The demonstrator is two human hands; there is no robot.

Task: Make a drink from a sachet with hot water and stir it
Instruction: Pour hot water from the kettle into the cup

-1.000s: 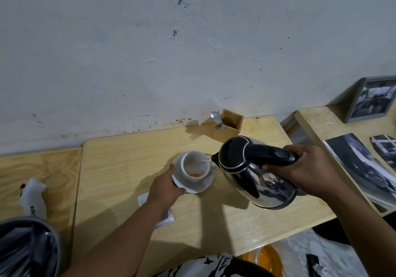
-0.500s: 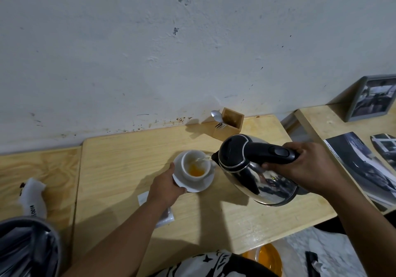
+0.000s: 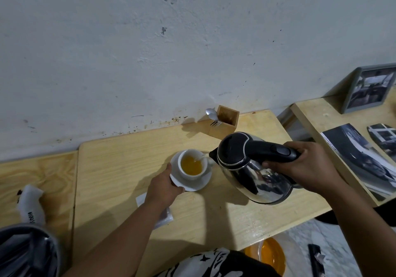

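Fingers (image 3: 276,165) clamped round tilted steel kettle (image 3: 252,169) handle; white cup (image 3: 192,165) half-full, orange; left hand (image 3: 164,189) gripping saucer (image 3: 188,182)

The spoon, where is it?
In the head view, the spoon sticks out of the wooden box by the wall, behind the cup and kettle.

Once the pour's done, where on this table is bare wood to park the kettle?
Bare wood lies on the table near the front edge, right of the sachet and below the kettle. Another patch lies left of the saucer, toward the wall. It is crowded around the cup, left hand and wooden holder.
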